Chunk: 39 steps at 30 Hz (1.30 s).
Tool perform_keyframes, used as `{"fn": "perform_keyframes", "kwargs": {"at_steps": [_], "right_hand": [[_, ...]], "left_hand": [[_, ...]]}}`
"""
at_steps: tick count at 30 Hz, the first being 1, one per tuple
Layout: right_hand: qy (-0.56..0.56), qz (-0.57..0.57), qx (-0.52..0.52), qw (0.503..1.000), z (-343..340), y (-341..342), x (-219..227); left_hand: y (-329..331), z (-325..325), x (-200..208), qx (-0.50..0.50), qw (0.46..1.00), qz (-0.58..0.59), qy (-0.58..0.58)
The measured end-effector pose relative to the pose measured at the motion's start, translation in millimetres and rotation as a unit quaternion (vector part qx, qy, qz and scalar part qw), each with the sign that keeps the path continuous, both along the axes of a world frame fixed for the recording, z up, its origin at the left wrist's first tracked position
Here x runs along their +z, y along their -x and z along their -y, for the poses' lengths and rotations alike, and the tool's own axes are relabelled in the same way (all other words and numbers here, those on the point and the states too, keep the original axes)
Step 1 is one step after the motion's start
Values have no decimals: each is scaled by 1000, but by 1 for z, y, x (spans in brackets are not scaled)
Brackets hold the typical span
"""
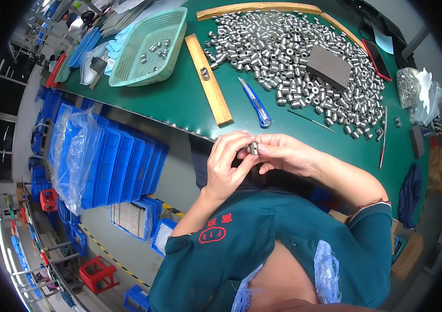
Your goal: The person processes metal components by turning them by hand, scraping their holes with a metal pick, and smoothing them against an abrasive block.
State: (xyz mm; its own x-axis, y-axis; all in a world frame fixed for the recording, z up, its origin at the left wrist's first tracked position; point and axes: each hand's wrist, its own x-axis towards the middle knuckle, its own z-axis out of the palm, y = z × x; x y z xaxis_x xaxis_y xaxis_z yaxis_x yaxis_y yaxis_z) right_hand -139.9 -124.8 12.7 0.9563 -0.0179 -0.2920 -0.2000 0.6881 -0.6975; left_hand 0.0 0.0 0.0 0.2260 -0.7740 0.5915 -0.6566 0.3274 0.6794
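Note:
Between the fingertips of both hands is a small metal cylindrical part (254, 148) with a dark hole in its side. My left hand (226, 161) pinches it from the left, its fingers curled. From the right, my right hand (286, 153) grips the same part with thumb and forefinger. Both hands are just off the table's front edge. Beyond them lies a blue utility knife (255, 104). A wooden strip (208, 78) lies left of the knife, with a couple of similar metal parts on it.
A large heap of metal cylinders (283, 52) covers the green table's (153, 106) far right, a grey block (328, 67) on top. A green basket (119, 73) at far left holds several parts. A thin rod (312, 120) and a red-handled tool (383, 140) lie near the heap. Blue crates (112, 161) stand left.

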Motion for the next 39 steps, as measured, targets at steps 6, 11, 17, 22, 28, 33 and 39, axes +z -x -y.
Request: {"fn": "perform_keyframes", "kwargs": {"at_steps": [6,11,17,22,28,33,39], "right_hand": [[-1,22,-14,1000,2,3,-4],[-15,7,-13,1000,1,1,-2],[-36,2,-2,999,1,1,-2],[-33,8,1,999,2,1,-7],[-34,16,-3,999,1,2,-5],[-39,16,-1,999,1,2,-6],[-27,4,-5,1000,1,1,-6]], "left_hand": [[3,2,-1,5,1000,-10,6],[2,1,1,3,1000,-20,8],[3,1,3,7,1000,-12,18],[3,1,3,13,1000,8,26],[2,0,1,18,999,24,31],[2,0,1,17,999,28,30],[3,-1,2,-2,999,-35,9]]}}
